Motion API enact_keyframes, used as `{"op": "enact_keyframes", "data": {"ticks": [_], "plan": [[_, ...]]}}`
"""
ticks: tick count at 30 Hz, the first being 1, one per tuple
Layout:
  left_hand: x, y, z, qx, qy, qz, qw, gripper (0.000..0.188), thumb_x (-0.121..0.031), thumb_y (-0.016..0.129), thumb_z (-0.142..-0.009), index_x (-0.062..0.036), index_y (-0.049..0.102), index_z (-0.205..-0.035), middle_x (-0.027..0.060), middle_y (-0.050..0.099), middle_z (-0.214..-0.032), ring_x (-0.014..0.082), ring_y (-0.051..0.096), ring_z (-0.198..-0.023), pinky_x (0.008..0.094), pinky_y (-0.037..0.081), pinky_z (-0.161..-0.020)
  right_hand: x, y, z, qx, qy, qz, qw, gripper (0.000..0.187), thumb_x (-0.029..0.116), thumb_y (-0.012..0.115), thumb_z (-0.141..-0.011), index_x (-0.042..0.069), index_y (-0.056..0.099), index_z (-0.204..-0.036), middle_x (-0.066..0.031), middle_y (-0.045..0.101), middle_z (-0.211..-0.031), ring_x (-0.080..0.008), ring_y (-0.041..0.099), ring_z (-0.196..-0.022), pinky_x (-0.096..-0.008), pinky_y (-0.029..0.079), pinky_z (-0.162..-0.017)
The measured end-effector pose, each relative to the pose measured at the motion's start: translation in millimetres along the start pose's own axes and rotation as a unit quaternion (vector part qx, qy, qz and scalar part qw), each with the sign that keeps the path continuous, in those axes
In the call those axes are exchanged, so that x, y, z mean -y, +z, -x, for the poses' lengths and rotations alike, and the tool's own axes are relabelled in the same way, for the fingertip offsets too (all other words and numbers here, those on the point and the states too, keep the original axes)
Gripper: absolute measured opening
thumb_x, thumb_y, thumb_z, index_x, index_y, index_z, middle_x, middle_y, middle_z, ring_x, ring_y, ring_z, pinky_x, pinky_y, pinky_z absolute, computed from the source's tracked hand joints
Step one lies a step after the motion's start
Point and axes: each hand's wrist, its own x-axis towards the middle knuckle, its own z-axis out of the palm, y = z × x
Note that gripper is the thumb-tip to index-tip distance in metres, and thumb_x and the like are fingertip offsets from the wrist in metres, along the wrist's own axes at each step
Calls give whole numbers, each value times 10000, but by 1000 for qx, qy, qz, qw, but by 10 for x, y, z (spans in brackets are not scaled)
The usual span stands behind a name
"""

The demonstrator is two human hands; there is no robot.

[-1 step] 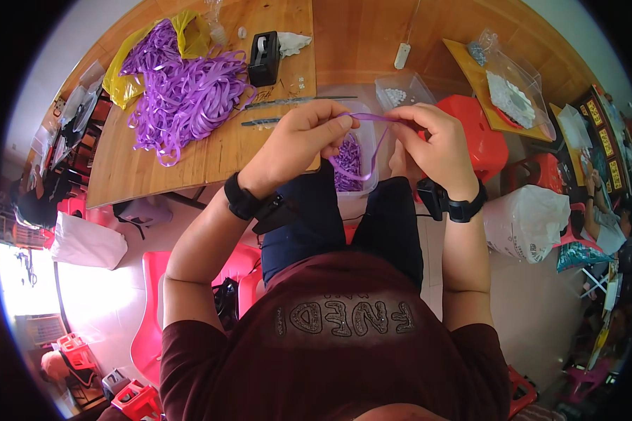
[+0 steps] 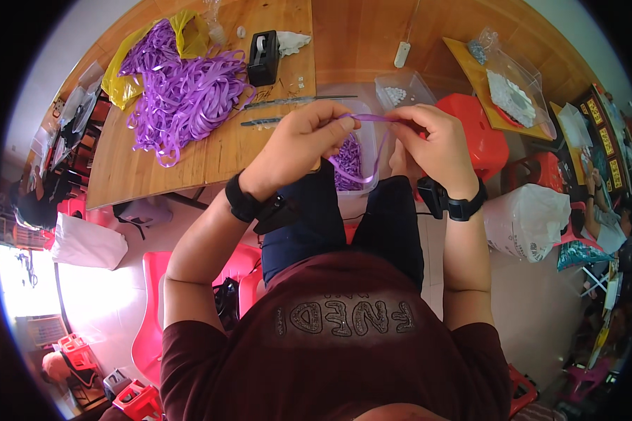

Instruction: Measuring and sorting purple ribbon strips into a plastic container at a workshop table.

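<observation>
Between my two hands runs a narrow purple ribbon (image 2: 373, 118), its upper stretch nearly straight and a loop sagging below it. My left hand (image 2: 314, 137) pinches the ribbon between thumb and forefinger. On the other side, my right hand (image 2: 434, 144) grips it the same way, with the fingers curled. Under the hands stands a clear plastic tub (image 2: 373, 144) holding many short purple ribbon pieces (image 2: 349, 165). On the table to the left lies a large tangled heap of purple ribbon (image 2: 186, 102), partly inside a yellow plastic bag (image 2: 119, 84).
A black tape dispenser (image 2: 263, 59) stands on the wooden table (image 2: 133, 168), near dark strips (image 2: 298, 102) at its edge. Red stools (image 2: 474, 133) and a white sack (image 2: 527, 224) are at right. A small clear box (image 2: 404, 91) holds white pieces.
The ribbon's loop sags slightly lower and further right. Both hands have kept almost the same place and grip.
</observation>
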Motion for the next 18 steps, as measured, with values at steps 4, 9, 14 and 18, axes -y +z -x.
{"op": "enact_keyframes", "data": {"ticks": [4, 9, 14, 18], "plan": [[206, 203, -28, -12, 37, -134, 990, 268, -220, 639, -934, -18, 663, -1108, 126, 662, -833, 196, 647, -738, 336, 522, -697, -368, 115, -47, -37, 21, 43, 998, 144, 29, 664, -851, 35, 710, -986, -137, 706, -875, -230, 700, -778, -298, 532, -682], [686, 299, -109, 65, 171, -304, 935, 321, -166, 659, -886, -14, 632, -1167, 169, 659, -1103, 344, 632, -1041, 399, 509, -914, -967, 411, -171, -2, 75, -7, 997, 125, 47, 658, -859, 35, 717, -969, -136, 711, -900, -258, 699, -796, -313, 542, -711], [776, 93, -214, 69, 158, -275, 946, 287, -162, 650, -877, -22, 645, -1127, 154, 653, -1036, 349, 625, -1002, 416, 506, -883, -1474, 788, -465, 12, -40, -11, 999, 127, 52, 669, -853, 30, 727, -964, -125, 714, -956, -233, 697, -886, -329, 542, -785], [707, -154, -342, 44, 116, -275, 953, 234, -114, 647, -878, -18, 664, -1090, 153, 666, -1016, 350, 639, -960, 418, 513, -855, -1787, 936, -748, 14, 33, -112, 993, 148, 68, 690, -866, 41, 738, -1003, -90, 712, -1038, -197, 690, -918, -295, 542, -810]]}}
